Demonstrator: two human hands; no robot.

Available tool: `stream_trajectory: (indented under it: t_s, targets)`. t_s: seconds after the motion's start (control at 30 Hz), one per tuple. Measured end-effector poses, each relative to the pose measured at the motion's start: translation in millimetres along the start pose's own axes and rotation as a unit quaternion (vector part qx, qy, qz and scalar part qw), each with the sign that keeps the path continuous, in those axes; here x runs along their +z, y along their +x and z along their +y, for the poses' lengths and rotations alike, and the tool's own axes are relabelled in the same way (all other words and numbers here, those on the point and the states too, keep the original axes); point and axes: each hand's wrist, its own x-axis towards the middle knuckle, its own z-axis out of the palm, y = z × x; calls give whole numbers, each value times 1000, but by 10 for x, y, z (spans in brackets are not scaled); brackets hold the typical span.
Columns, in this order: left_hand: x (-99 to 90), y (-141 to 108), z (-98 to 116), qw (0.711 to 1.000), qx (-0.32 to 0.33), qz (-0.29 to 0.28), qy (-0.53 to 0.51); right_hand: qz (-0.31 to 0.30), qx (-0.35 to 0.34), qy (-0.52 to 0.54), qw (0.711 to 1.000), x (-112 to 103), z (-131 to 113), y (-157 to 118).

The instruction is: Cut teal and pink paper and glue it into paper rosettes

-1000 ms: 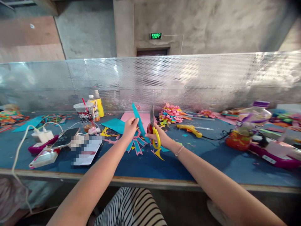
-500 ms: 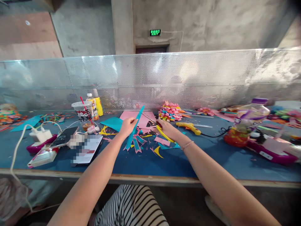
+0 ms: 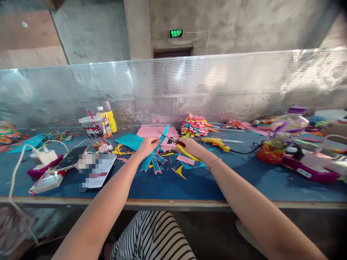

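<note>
Between thumb and fingers, my left hand (image 3: 148, 147) pinches a blue paper strip (image 3: 165, 133) that stands up at a slant. My right hand (image 3: 191, 148) is closed round the yellow handles of a pair of scissors (image 3: 171, 140), whose blades point left at the strip. Whether the blades touch the paper I cannot tell. Below the hands lie pink and blue cut paper pieces (image 3: 156, 165) with notched ends. A curved yellow scrap (image 3: 181, 172) and a small pink rectangle (image 3: 185, 160) are on the blue table near my right hand.
A pink sheet (image 3: 143, 131) and a blue sheet (image 3: 129, 140) lie behind the hands. Right of them are a pile of pink paper loops (image 3: 193, 125), a yellow glue gun (image 3: 217, 143) and a bottle (image 3: 287, 135). A cup (image 3: 93, 131) and a phone (image 3: 101, 173) sit left.
The upper end of the blue strip has shifted slightly right and lower, and the scissor blades are nearer to it. The whole view has shifted a little.
</note>
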Motion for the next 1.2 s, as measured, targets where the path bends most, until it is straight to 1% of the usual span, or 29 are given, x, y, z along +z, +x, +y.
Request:
stream_trajectory:
  t_s: [0.27,0.37,0.47,0.53,0.6,0.7,0.8,0.87,0.93,1.0,1.03,1.07,1.1,1.2]
  targets:
    - [4,11,-35,1000,-2,10,1,32,29,-39,998,-25,34,32]
    - [9,10,-42,999,-10,31,1,56,67,-76,993,-2,120,51]
    - [18,16,-64,996,-47,58,-44,75,118,-120,983,40,258,61]
    - [24,26,-86,988,-90,79,-95,70,135,-127,980,65,335,62]
    - [28,41,-106,974,-135,102,-152,60,142,-117,981,82,373,68]
    - [23,62,-118,944,-179,138,-240,53,134,-72,987,97,348,91]
    - [2,79,-112,914,-179,177,-318,64,119,2,991,111,246,109]
    - [-21,86,-105,895,-171,203,-359,70,107,74,989,123,146,102]
    - [-45,89,-98,874,-167,234,-391,57,112,181,975,140,35,83]
    - [-65,87,-89,857,-159,254,-418,16,129,295,946,168,-62,65]
    - [-71,85,-84,851,-156,261,-428,1,135,336,932,188,-97,61]
    - [-75,82,-78,846,-154,265,-435,-5,135,358,924,213,-119,63]
    - [-75,80,-72,844,-154,265,-439,2,129,363,923,242,-128,70]
    - [-67,73,-62,846,-157,254,-442,69,116,314,940,331,-89,108]
